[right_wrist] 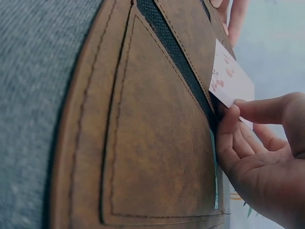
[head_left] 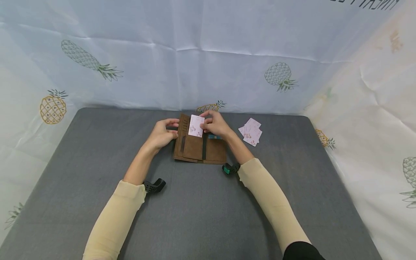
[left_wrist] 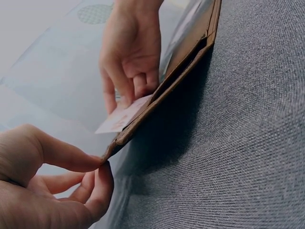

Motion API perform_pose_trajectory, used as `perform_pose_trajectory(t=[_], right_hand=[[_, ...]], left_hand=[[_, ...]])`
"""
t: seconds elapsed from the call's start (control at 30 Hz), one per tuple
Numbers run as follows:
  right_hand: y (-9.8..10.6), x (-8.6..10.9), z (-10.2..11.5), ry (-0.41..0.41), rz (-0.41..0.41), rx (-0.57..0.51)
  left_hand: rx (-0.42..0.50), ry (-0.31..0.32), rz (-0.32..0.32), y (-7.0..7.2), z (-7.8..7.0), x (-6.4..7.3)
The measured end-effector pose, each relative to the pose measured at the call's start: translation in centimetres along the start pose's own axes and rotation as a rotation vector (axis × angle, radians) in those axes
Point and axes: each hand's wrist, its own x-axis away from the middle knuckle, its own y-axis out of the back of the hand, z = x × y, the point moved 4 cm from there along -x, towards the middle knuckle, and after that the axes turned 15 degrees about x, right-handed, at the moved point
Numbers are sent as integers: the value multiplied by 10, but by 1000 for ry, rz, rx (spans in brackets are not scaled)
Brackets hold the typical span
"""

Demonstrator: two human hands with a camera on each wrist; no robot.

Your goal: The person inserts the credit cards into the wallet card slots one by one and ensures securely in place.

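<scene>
Hands (head_left: 161, 133) (head_left: 215, 124) pinch wallet (head_left: 194, 148) and card (head_left: 195, 126) — edges part-hidden.

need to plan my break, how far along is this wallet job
Done: the wallet is open, with something blue in one pocket. In hand: the left hand pinches the wallet's edge; the right hand pinches a pink card at the wallet. Probably left: tucking that card in, then perhaps the loose cards on the table.

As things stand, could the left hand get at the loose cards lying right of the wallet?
Probably not easily: the left hand pinches the edge of the wallet, and the wallet and right forearm lie between it and the loose cards.
</scene>
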Motion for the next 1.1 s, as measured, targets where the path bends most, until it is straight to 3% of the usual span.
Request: perform_pose_trajectory(t=[1.1], right_hand=[[2,5,0,96,81,214]], left_hand=[[5,-7,-1,0,-1,0]])
